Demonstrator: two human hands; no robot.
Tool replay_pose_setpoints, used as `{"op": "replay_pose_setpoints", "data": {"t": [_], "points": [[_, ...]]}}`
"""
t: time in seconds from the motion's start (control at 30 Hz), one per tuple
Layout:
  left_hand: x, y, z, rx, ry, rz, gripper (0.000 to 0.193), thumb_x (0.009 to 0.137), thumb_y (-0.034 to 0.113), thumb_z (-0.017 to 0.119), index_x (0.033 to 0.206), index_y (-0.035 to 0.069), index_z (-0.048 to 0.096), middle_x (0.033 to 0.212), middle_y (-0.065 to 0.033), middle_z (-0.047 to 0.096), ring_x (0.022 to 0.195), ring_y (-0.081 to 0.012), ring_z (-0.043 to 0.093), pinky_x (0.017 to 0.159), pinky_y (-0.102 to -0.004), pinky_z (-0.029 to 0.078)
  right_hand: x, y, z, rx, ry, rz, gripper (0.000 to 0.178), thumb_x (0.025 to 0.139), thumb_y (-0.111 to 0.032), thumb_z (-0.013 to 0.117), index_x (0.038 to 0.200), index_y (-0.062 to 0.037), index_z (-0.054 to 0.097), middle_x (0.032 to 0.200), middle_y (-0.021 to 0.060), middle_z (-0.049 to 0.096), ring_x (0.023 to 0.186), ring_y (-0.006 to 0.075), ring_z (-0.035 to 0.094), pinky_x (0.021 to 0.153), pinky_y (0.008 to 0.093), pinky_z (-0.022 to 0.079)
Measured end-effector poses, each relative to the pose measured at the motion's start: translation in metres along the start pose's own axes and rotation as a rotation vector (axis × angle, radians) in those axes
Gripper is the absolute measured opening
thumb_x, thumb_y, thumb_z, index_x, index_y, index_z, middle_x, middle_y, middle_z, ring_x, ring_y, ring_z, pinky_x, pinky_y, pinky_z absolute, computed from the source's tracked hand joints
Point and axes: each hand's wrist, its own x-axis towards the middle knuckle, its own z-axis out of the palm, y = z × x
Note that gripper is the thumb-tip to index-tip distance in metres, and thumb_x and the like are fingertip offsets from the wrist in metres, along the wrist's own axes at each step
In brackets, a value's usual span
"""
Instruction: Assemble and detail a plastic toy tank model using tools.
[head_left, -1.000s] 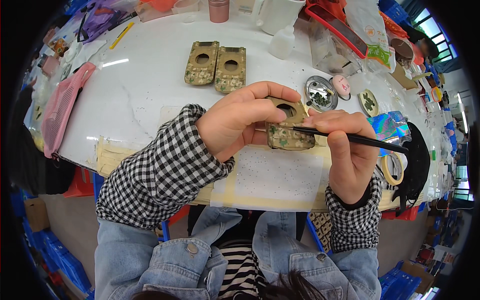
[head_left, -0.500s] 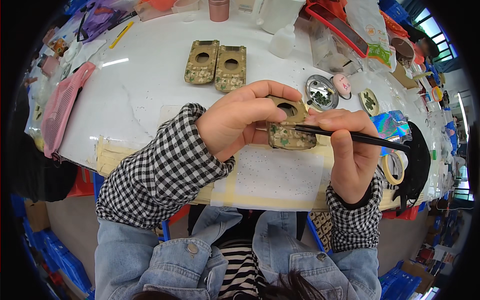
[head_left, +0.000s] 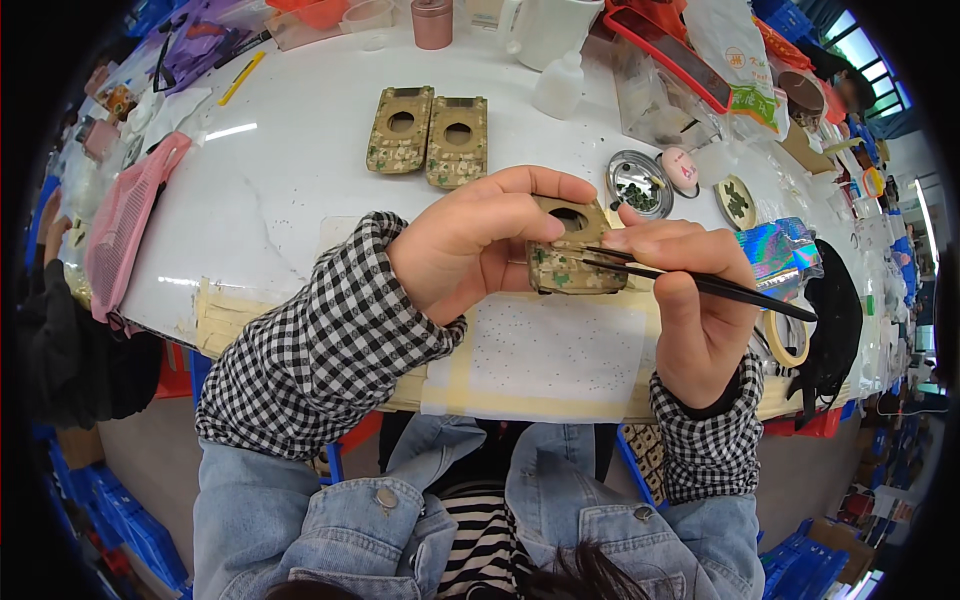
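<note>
My left hand point(head_left: 480, 232) is closed round a camouflage-painted model tank hull point(head_left: 574, 268) with a round hole in its top. In my right hand point(head_left: 697, 310) is a pair of black tweezers point(head_left: 715, 284), its tips lying over the hull's surface below the hole. Whether the tips grip a small part is too fine to tell. Fingers of my right hand rest near the hull's right edge. Two more hulls of the same kind, a left one point(head_left: 399, 143) and a right one point(head_left: 458, 158), stand side by side farther back on the white table point(head_left: 270, 180).
A round dish point(head_left: 640, 182) of small dark green bits lies beyond my right hand, beside a cream dish point(head_left: 737, 203). White paper point(head_left: 555, 350) with tiny dots lies below the hull. A tape roll point(head_left: 786, 340), dropper bottle point(head_left: 560, 86) and pink mesh pouch point(head_left: 135, 230) surround the area.
The tweezer prongs show more spread now, with the tool tilted slightly. The hull has shifted a little left and up with my left hand. A person's arm shows at the far left.
</note>
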Motion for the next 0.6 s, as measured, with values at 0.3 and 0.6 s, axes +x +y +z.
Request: {"op": "replay_pose_setpoints", "data": {"t": [0.3,0.6], "points": [[-0.0005,-0.0003,0.0009,0.011,0.012,-0.008,0.049,0.086,0.014,0.047,0.131,0.000,0.038,0.114,-0.0123,0.058,0.103,-0.0182,0.059,0.092,-0.0342,0.047,-0.0005,0.0008,0.0004,-0.046,-0.014,0.001,0.014,0.087,-0.010,0.062,0.096,0.0012,0.061,0.094,0.0111,0.064,0.092,0.0209,0.060,0.098,0.0437,0.041],[-0.0004,-0.0009,0.0003,0.004,0.007,-0.006,0.048,0.086,0.013,0.046,0.131,0.000,0.038,0.114,-0.0119,0.058,0.103,-0.0175,0.060,0.091,-0.0333,0.047,-0.0002,0.0001,0.0012,-0.062,-0.013,-0.002,0.014,0.087,-0.009,0.062,0.095,0.0019,0.061,0.093,0.0117,0.064,0.091,0.0213,0.061,0.097,0.0431,0.042]]}}
